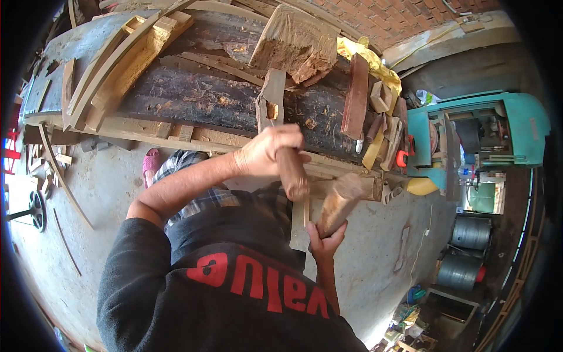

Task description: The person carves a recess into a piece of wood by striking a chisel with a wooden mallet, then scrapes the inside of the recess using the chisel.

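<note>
My left hand [274, 149] is wrapped round the thick wooden handle of a chisel [292, 175], its butt end towards me. The chisel's tip meets a narrow board [270, 88] with a small notch cut in it, lying across a dark, rough-barked log [211, 97]. Low on the right, my right hand [327, 242] grips a stout wooden mallet [340, 204], blurred by motion. Its head end is close to the chisel's butt, with a small gap between them. Most of the chisel's blade is hidden by my left hand.
A large rough wood block [295, 44] rests behind the notched board. Curved timber pieces [126, 70] lie at left, and a reddish board [355, 97] stands at right. Beyond are a red tape measure [402, 158] and a teal machine [531, 129]. Offcuts lie on the floor.
</note>
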Demonstrator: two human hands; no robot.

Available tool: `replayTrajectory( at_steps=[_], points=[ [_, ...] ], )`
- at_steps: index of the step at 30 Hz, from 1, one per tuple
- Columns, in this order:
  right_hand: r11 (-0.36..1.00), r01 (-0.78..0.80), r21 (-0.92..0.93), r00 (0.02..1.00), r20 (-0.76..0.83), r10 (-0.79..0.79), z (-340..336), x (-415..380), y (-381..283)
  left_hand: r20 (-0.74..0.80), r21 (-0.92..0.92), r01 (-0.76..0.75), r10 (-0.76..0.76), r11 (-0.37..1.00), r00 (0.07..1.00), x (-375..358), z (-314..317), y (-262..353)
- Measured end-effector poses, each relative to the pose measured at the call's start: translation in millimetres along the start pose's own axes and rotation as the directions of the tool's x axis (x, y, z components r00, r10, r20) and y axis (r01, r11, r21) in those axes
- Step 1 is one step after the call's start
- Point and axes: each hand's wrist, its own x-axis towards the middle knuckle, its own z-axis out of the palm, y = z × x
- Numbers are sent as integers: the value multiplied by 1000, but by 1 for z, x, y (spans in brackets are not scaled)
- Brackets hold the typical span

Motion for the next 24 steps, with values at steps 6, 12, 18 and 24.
replayTrajectory(
  at_steps=[6, 12, 18, 24],
  points=[
    [905, 408, 123, 889, 170, -424, -25, 0, -35, 97, 71, -120, 113, 990, 989, -16, 13, -14],
    [891, 390, -233, 915, 210, -345, -4, -7, 5, 111, 113, -220, 207, 969, 972, -23, 25, -29],
    [916, 398, 50, 890, 222, -398, -8, -5, -34, 132, 153, -254, 235, 955, 963, -32, 32, -35],
    [984, 172, -49, 985, -19, -173, 20, 0, -16, 138, 155, -293, 273, 943, 952, -27, 30, -37]
  ],
)
